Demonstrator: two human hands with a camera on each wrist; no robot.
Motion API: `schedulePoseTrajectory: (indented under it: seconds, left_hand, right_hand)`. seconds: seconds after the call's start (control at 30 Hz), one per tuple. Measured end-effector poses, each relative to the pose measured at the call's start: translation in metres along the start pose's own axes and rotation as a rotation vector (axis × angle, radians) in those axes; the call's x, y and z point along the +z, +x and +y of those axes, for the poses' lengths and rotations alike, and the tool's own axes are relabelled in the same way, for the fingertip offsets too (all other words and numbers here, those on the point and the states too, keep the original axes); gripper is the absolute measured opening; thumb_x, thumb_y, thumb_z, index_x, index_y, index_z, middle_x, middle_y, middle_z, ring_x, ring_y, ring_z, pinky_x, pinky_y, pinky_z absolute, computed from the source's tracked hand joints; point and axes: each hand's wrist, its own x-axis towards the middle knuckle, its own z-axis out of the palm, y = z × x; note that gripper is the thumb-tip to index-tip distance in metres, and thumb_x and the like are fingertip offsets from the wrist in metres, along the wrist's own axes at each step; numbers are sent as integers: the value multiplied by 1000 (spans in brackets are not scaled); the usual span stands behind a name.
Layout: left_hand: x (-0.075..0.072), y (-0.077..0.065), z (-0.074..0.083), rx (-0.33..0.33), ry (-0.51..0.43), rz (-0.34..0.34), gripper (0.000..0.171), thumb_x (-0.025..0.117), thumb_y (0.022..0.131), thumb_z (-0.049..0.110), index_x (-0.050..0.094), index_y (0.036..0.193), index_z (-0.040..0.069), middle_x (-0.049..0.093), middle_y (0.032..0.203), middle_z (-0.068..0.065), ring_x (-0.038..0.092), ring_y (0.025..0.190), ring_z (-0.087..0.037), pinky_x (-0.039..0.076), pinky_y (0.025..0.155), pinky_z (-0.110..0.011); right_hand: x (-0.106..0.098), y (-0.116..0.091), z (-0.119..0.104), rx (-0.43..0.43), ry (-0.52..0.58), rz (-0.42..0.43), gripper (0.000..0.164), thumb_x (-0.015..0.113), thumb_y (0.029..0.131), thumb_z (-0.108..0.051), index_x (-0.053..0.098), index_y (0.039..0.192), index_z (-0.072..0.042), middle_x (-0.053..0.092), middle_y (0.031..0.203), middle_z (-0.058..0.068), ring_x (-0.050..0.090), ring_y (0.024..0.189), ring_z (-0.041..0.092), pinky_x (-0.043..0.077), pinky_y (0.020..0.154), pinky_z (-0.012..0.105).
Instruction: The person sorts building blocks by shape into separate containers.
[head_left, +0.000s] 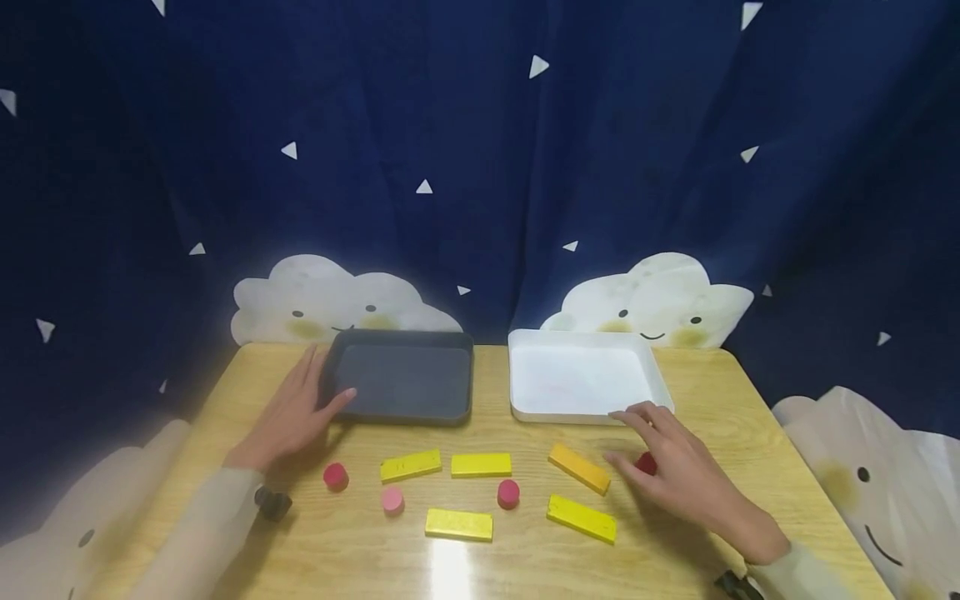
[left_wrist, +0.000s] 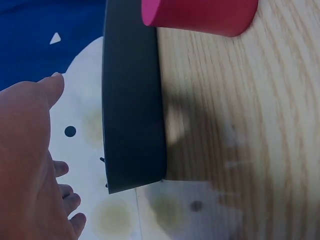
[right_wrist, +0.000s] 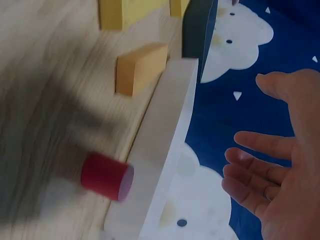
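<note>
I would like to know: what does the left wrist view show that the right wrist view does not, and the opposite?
Only the left wrist view shows the left hand close up, and a pinkish-red cylinder beside the dark tray.

Only the right wrist view shows the right hand, the white tray, an orange block, parts of two yellow blocks, and a red cylinder by the white tray.

Both share part of the dark tray, the wooden table and the blue curtain.

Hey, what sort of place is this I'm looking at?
Probably an indoor tabletop activity spot, though the wider room isn't visible. A dark blue fabric curtain with a cloud-and-triangle pattern hangs behind and beside a light wood-grain table, where small yellow rectangular blocks lie.
</note>
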Motion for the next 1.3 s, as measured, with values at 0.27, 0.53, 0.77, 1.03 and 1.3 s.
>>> schedulePoseTrajectory:
  seconds: [0.27, 0.53, 0.77, 1.03, 1.3]
  left_hand:
    - [6, 5, -1, -31, 5, -49, 98, 48, 108, 65, 6, 172, 4, -6, 178, -24, 8, 161, -53, 13, 128, -71]
    - [9, 6, 0, -27, 29, -93, 103, 48, 107, 66, 3, 171, -1, -11, 178, -24, 3, 162, -52, 11, 129, -69]
    - [13, 6, -3, -18, 25, -115, 107, 50, 107, 66, -1, 169, -4, -13, 177, -27, 2, 162, -52, 9, 130, -68]
    - [20, 5, -7, 35, 11, -69, 108, 57, 106, 60, 4, 166, -13, 1, 173, -37, 8, 160, -56, 12, 130, -67]
    - [20, 4, -5, 14, -1, -109, 109, 55, 106, 62, 2, 167, -11, -1, 175, -35, 5, 161, -54, 11, 130, -67]
  right_hand:
    - [11, -6, -19, -5, 100, -54, 48, 80, 97, -45, 69, 136, -20, 61, 128, -7, 59, 96, 9, 58, 77, 33]
    - [22, -14, -34, -29, 137, -139, 46, 81, 96, -44, 72, 134, -18, 61, 129, -11, 61, 110, 11, 60, 89, 37]
    - [27, -20, -40, -16, 160, -248, 50, 78, 96, -51, 73, 132, -16, 61, 121, -9, 56, 101, 10, 57, 83, 29]
    - [31, -28, -41, 7, 202, -357, 53, 80, 95, -50, 72, 135, -15, 57, 111, -12, 53, 91, 7, 51, 75, 23]
    - [33, -34, -43, 19, 175, -432, 53, 74, 97, -60, 72, 133, -21, 59, 122, -13, 54, 96, 4, 59, 86, 31]
